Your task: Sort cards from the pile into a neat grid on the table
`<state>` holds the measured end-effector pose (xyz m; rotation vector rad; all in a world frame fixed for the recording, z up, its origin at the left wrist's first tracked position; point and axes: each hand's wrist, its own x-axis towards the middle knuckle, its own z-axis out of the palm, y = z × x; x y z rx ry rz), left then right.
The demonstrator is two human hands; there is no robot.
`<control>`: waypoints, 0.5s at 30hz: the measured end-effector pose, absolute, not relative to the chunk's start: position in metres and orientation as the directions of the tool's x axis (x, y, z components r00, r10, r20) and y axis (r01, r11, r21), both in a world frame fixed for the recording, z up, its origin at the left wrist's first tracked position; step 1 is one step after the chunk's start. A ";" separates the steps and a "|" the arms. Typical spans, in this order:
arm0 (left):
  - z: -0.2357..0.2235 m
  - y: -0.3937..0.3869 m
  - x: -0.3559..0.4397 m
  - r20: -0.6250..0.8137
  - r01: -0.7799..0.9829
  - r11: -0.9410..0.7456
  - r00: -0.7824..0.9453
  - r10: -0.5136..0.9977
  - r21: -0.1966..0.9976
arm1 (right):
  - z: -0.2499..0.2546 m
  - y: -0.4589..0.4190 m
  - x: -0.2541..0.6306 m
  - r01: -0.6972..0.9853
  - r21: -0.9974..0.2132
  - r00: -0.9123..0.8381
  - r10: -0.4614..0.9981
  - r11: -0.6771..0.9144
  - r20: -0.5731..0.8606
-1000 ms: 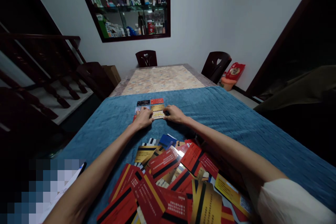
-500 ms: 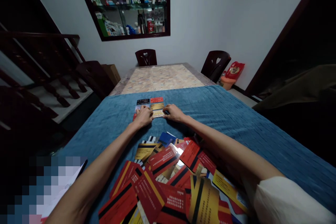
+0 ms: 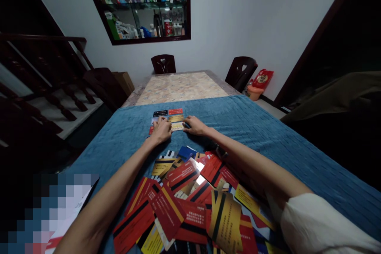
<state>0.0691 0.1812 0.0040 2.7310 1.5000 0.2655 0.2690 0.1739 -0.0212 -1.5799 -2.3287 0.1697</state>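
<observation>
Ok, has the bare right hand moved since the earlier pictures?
No, not noticeably: the bare right hand keeps its place, nearer and to the right of the flat red rectangular card in the far row of cards.

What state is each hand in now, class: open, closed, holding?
Left hand: bent fingers at the pale card's left edge; whether its grip is closed cannot be told.
Right hand: bent fingers at that card's right edge; grip likewise unclear.

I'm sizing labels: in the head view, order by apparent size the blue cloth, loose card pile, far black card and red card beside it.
1. Blue cloth
2. Loose card pile
3. Far black card and red card: too alike to rank
</observation>
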 end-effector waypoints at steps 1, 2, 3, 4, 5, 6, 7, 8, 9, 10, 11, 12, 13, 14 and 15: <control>0.005 0.178 0.070 0.156 0.833 -0.546 0.529 0.834 0.094 | -0.020 0.170 0.271 0.883 -0.278 -0.332 0.921 0.379 0.202; 0.007 0.173 0.071 0.170 0.830 -0.550 0.531 0.830 0.096 | -0.018 0.166 0.273 0.882 -0.281 -0.329 0.921 0.379 0.208; 0.009 0.169 0.072 0.183 0.826 -0.554 0.532 0.827 0.100 | -0.016 0.161 0.276 0.879 -0.284 -0.331 0.920 0.382 0.212; 0.011 0.164 0.073 0.195 0.822 -0.559 0.534 0.822 0.106 | -0.013 0.154 0.279 0.876 -0.287 -0.335 0.917 0.388 0.217; 0.014 0.158 0.074 0.207 0.818 -0.565 0.537 0.818 0.112 | -0.011 0.147 0.282 0.869 -0.288 -0.348 0.911 0.403 0.223; 0.016 0.152 0.075 0.218 0.812 -0.572 0.541 0.812 0.117 | -0.009 0.140 0.285 0.860 -0.287 -0.364 0.902 0.421 0.233; 0.019 0.146 0.077 0.227 0.805 -0.580 0.547 0.806 0.122 | -0.006 0.132 0.288 0.852 -0.285 -0.375 0.892 0.439 0.253; 0.021 0.139 0.078 0.238 0.799 -0.589 0.552 0.799 0.125 | -0.004 0.123 0.292 0.842 -0.284 -0.387 0.880 0.458 0.274; 0.024 0.133 0.079 0.247 0.791 -0.598 0.558 0.792 0.129 | -0.002 0.115 0.295 0.832 -0.285 -0.398 0.870 0.476 0.292; 0.026 0.126 0.081 0.256 0.786 -0.603 0.560 0.788 0.136 | 0.000 0.106 0.298 0.822 -0.291 -0.405 0.862 0.489 0.307; 0.028 0.119 0.082 0.266 0.777 -0.612 0.565 0.781 0.146 | 0.002 0.098 0.302 0.816 -0.296 -0.405 0.856 0.497 0.320; 0.030 0.112 0.084 0.271 0.768 -0.622 0.572 0.774 0.155 | 0.004 0.089 0.305 0.809 -0.298 -0.409 0.850 0.506 0.331; 0.031 0.106 0.086 0.274 0.760 -0.629 0.577 0.770 0.166 | 0.006 0.081 0.309 0.802 -0.296 -0.418 0.842 0.518 0.340; 0.033 0.099 0.088 0.273 0.747 -0.641 0.589 0.761 0.176 | 0.008 0.073 0.313 0.794 -0.297 -0.426 0.834 0.531 0.352; 0.034 0.092 0.091 0.277 0.735 -0.652 0.598 0.752 0.183 | 0.010 0.065 0.317 0.783 -0.302 -0.434 0.826 0.543 0.361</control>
